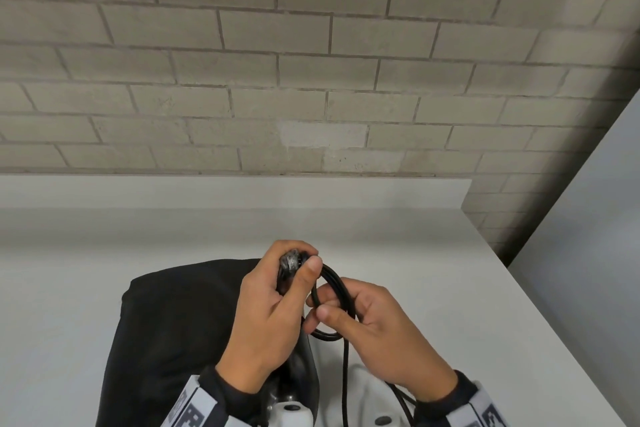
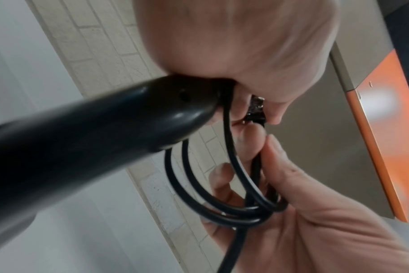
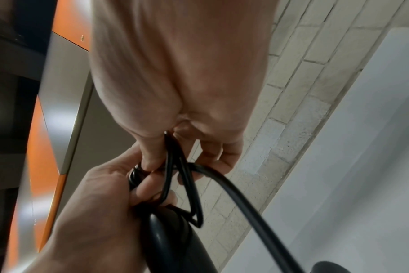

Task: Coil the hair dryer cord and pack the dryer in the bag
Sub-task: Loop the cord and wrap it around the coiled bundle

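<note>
My left hand (image 1: 300,262) grips the butt end of the black hair dryer handle (image 1: 304,367), which points down toward me. Several loops of the black cord (image 1: 334,282) hang from that end. My right hand (image 1: 320,307) pinches these loops between thumb and fingers, just right of the left hand. The free cord runs down from the loops toward my body. In the left wrist view the handle (image 2: 93,129) fills the left side and the loops (image 2: 199,194) lie in the right hand (image 2: 304,212). The black bag (image 1: 166,322) lies flat on the table, under and left of my left hand.
The white table (image 1: 415,246) meets a grey brick wall (image 1: 311,80) at the back, and its right edge runs diagonally at the right. A white piece of gear (image 1: 367,392) sits at the bottom edge. An orange and grey cabinet (image 2: 374,129) shows in the wrist views.
</note>
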